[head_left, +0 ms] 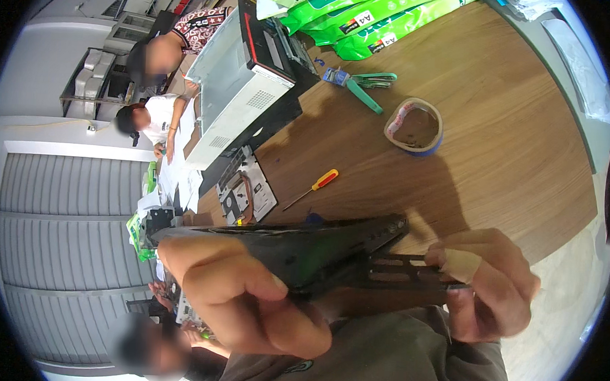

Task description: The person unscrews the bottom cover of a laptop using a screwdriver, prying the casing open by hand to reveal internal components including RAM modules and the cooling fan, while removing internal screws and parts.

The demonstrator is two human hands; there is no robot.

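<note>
Close in front of me my left hand [246, 293] is closed round a thin black casing [329, 249], thumb on its near face. Small round holes show at the casing's narrow right end. At the right my right hand [488, 287] pinches a black slotted frame [404, 268] between thumb and fingers; one finger has a light-coloured band round it. The slotted frame reaches left toward the casing. Whether the two are joined cannot be told. Beyond the casing lies a screwdriver [326, 180] with a yellow and red handle, beside an opened electronic board part [250, 188].
A large white and black machine housing [244, 96] stands at the far left. Green-handled pliers [364, 84] and a tape roll [415, 126] lie on the wooden table [512, 124]. Green paper packs [367, 23] are stacked at the back. Other people [162, 119] work along the left.
</note>
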